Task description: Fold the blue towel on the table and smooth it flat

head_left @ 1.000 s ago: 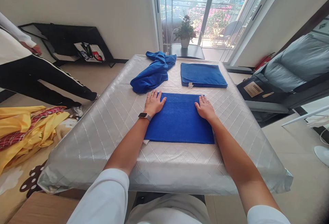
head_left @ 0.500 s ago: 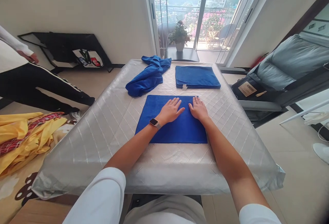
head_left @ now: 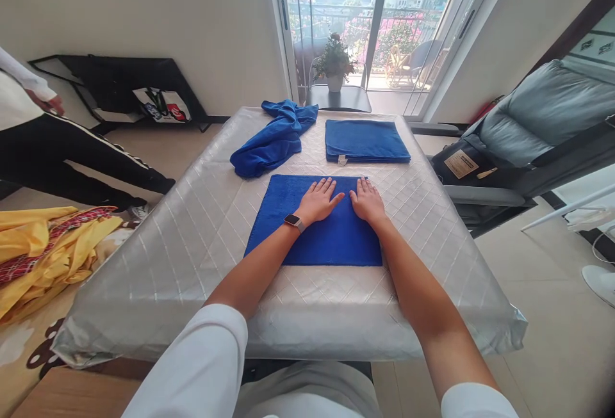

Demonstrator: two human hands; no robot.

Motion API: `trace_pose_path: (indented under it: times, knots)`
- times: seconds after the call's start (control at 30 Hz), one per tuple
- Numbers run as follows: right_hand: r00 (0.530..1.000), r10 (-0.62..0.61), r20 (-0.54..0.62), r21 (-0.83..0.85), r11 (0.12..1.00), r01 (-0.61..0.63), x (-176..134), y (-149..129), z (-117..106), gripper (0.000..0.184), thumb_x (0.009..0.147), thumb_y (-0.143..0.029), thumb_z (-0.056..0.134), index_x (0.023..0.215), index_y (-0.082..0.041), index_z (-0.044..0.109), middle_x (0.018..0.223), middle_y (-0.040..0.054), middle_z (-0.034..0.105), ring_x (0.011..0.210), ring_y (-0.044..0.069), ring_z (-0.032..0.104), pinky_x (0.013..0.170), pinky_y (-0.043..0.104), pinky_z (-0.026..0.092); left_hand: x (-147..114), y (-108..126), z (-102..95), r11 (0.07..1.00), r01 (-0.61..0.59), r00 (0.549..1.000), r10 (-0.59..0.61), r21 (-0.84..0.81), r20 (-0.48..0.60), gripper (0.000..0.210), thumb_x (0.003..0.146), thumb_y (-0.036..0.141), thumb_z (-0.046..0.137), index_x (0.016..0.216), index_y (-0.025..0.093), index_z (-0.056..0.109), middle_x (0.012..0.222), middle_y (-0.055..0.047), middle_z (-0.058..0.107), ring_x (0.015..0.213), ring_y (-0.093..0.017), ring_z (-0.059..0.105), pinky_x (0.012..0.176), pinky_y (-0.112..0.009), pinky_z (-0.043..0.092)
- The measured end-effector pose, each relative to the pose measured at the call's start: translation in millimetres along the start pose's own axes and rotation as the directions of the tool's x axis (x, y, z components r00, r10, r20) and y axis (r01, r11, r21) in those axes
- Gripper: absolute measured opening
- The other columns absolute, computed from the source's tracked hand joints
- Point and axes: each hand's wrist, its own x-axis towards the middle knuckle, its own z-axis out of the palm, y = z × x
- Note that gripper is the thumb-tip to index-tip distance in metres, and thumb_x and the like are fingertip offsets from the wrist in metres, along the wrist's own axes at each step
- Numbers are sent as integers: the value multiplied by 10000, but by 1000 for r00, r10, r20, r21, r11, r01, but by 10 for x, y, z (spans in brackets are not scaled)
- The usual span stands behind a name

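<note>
A blue towel (head_left: 331, 245) lies spread flat as a rectangle in front of me on the table. My left hand (head_left: 318, 200), with a watch on its wrist, rests palm down on the towel's upper middle, fingers stretched. Flat near the towel's top right corner lies my right hand (head_left: 367, 199), its fingers extended too. Beyond them, to the right, is a neat stack of folded blue towels (head_left: 368, 139) with a white tag at its front edge. A crumpled blue towel (head_left: 273, 139) lies at the far left of the table.
A silver quilted cloth (head_left: 192, 258) covers the table. Behind it stands a chair with a potted plant (head_left: 335, 63), before a glass sliding door. A grey recliner (head_left: 519, 130) is at the right. At the left stand a person (head_left: 62, 143) and a heap of yellow fabric (head_left: 52, 251).
Both hands stay flat on the towel, and the left forearm has shifted slightly right. The whole view has moved a little; the towels lie as before.
</note>
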Motion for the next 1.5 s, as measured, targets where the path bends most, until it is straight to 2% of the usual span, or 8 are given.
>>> trace_pose_path:
  times: [0.23, 0.33, 0.63, 0.87, 1.07, 1.2, 1.3, 1.5]
  knots:
    - [1000, -3, 22, -6, 1000, 3, 2, -4, -23, 700, 1086, -424, 199, 1659, -23, 234, 1745, 146, 179, 1618, 247, 143, 1304, 406, 136, -396, -1037, -206, 966, 252, 968, -252, 50, -4, 769, 1072, 599, 93, 1658, 139, 285, 1721, -125, 261, 1606, -268, 202, 1308, -478, 150]
    - [1000, -5, 25, -11, 1000, 5, 7, 4, -33, 708, 1084, -430, 199, 1658, -18, 235, 1744, 149, 181, 1615, 257, 154, 1302, 411, 147, -482, -1281, -254, 940, 340, 940, -340, 37, 0, 786, 1075, 580, 75, 1657, 83, 254, 1727, -150, 227, 1607, -267, 197, 1307, -453, 156]
    - [999, -13, 35, -60, 998, 15, 60, 63, -71, 708, 1088, -478, 183, 1658, -68, 270, 1737, 149, 220, 1610, 265, 185, 1295, 457, 173, -459, -1282, -270, 931, 366, 931, -366, 12, 10, 832, 1061, 620, 120, 1656, 48, 224, 1727, -168, 208, 1610, -261, 186, 1314, -445, 152]
    - [999, -30, 24, -44, 999, 31, 122, 114, -62, 729, 1086, -465, 190, 1655, -11, 239, 1736, 163, 213, 1612, 255, 177, 1300, 411, 170, -460, -1308, -267, 933, 360, 933, -360, 0, 12, 837, 1058, 624, 123, 1658, 48, 219, 1731, -156, 208, 1611, -261, 182, 1318, -435, 133]
    - [1000, -10, 17, -50, 999, 11, 138, 116, -36, 726, 1083, -470, 177, 1661, -33, 233, 1741, 157, 195, 1614, 248, 168, 1301, 419, 168, -472, -1299, -281, 938, 347, 938, -347, -4, -10, 814, 1065, 613, 148, 1648, 56, 260, 1722, -159, 242, 1603, -268, 216, 1313, -449, 158]
    - [1000, 1, 24, -46, 999, 0, 137, 112, -39, 727, 1082, -467, 181, 1661, -30, 229, 1742, 158, 188, 1614, 248, 164, 1303, 412, 158, -494, -1406, -336, 952, 306, 949, -306, -12, -72, 724, 1083, 569, 168, 1616, 124, 373, 1686, -125, 358, 1566, -259, 312, 1307, -475, 154]
    - [999, 7, 34, -35, 999, -6, 139, 112, -47, 728, 1081, -469, 187, 1660, -29, 230, 1742, 161, 183, 1614, 250, 167, 1304, 410, 155, -500, -1548, -373, 961, 268, 956, -274, -64, -109, 654, 1098, 511, 173, 1575, 159, 449, 1639, -103, 451, 1523, -231, 391, 1287, -439, 222]
    - [998, 27, 48, -28, 999, -26, 151, 122, -52, 736, 1086, -483, 187, 1663, -26, 212, 1748, 162, 164, 1615, 244, 155, 1305, 393, 141, -481, -1694, -340, 962, 235, 961, -251, -142, -116, 617, 1102, 478, 224, 1555, 144, 478, 1631, -112, 459, 1526, -237, 393, 1278, -432, 248]
